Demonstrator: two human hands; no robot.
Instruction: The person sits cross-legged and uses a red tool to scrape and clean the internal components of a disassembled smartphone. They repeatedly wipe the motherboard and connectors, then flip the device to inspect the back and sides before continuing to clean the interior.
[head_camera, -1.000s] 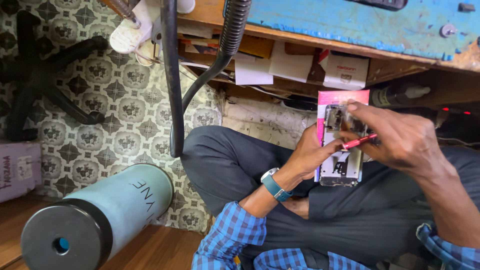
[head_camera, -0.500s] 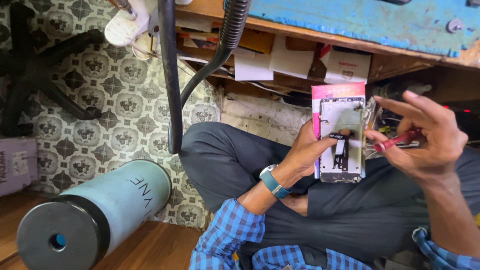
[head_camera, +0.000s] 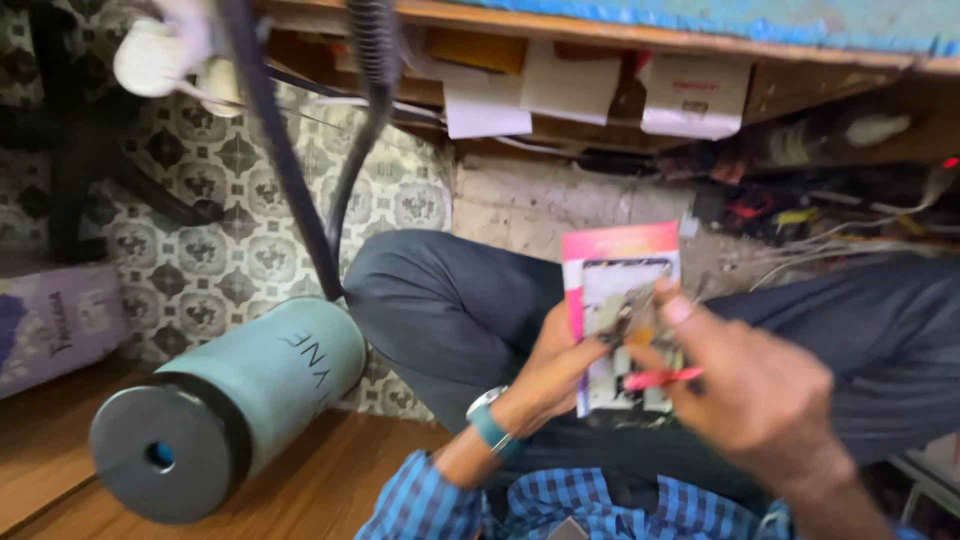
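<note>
Opened phone (head_camera: 622, 330) gripped from the left by left hand (head_camera: 555, 365), right hand (head_camera: 745, 390) back over it from four o'clock, pinching red tweezers (head_camera: 660, 378), resuming work inside.

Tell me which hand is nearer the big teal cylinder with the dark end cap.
Left. The left hand grips the pink-edged opened phone, closer to the teal cylinder; the right hand, holding a red tool, is farther.

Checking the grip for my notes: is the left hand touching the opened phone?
Touching. The head view shows the left hand wrapped around the left edge of the opened phone, fingers against its side, with no gap.
</note>
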